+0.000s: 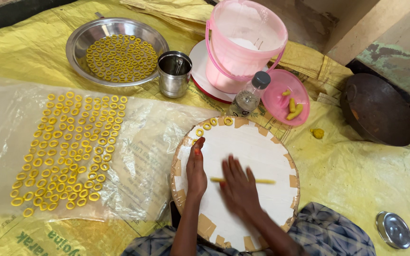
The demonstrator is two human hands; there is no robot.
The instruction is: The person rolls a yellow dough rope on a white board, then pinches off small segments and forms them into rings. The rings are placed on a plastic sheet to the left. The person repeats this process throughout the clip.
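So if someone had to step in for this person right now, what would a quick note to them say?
Right hand: flat, palm down on a thin yellow dough strip on the round white board; no grip closed on it.
Left hand: resting on the board's left side, holding nothing.
Done: many dough rings laid in rows on the clear plastic sheet, more rings in the steel bowl, four rings at the board's top edge.
Left: the strip is not yet shaped into rings; short dough pieces lie in the pink lid.
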